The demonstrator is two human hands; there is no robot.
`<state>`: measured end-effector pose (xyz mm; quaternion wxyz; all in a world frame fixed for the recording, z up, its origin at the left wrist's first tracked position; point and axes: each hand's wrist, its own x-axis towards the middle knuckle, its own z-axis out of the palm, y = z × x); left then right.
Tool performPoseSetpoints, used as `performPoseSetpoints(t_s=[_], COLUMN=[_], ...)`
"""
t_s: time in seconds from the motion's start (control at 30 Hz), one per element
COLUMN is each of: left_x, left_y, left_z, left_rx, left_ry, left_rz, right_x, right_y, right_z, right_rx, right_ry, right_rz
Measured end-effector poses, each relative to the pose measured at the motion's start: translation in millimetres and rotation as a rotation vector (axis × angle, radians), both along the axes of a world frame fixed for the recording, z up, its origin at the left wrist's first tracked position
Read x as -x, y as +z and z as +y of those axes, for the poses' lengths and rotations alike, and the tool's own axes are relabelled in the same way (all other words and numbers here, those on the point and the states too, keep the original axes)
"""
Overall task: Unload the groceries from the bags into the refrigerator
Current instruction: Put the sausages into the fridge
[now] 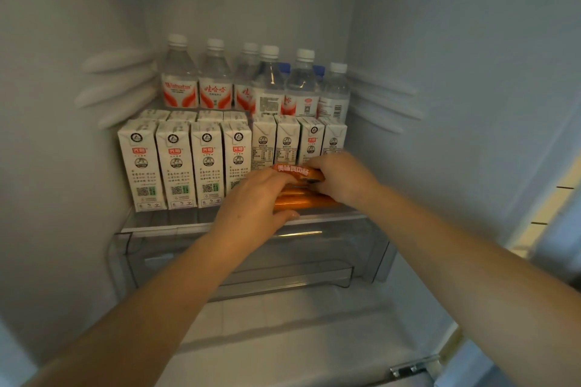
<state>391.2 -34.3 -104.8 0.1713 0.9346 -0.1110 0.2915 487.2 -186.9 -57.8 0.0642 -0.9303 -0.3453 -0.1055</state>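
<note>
The stack of orange plastic-wrapped sausage sticks [301, 195] lies on the clear glass shelf [163, 223], just in front of the right-hand white milk cartons [289, 143], with one stick bearing a red label on top. These look light, smooth and round, so they probably roll and slide off each other; taking them from both ends at once, pressing inward, would likely keep the pile together. They bend a little but should not break.

The left hand [254, 198] covers the stack's left end, fingers [283, 177] curled over the top stick and thumb against the shelf edge below. The right hand [342, 176] wraps the stack's right end, fingers bent round it.

Left of the stack stands a front row of taller white milk cartons [176, 163]. Behind the cartons stand clear water bottles with white caps [251, 78]. Below the shelf sits a clear plastic drawer [251, 261].
</note>
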Motion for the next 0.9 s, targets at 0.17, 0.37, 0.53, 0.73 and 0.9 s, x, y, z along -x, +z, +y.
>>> performPoseSetpoints(t_s=[0.17,0.37,0.53,0.73,0.9], left_x=[2,-3,-9,6,16], left_y=[-1,-2,-1,-4,-12], left_z=[8,6,3,5,12], left_rx=[-0.042,-0.065,-0.015,0.137,0.176], left_ry=[0.013,-0.055,-0.072,0.055,0.060], left_rz=[-0.018,0.063,0.239,0.181,0.059], right_x=[-4,-4,0,15,22], right_y=[1,-6,-9,-11,-10], right_z=[-1,-10,-26,-39,-39], right_rx=[0.019,-0.033,-0.074,-0.078,-0.109], right_ry=[0.033,0.037,-0.001,-0.002,0.011], right_rz=[0.071,-0.008,-0.006,-0.095,-0.086])
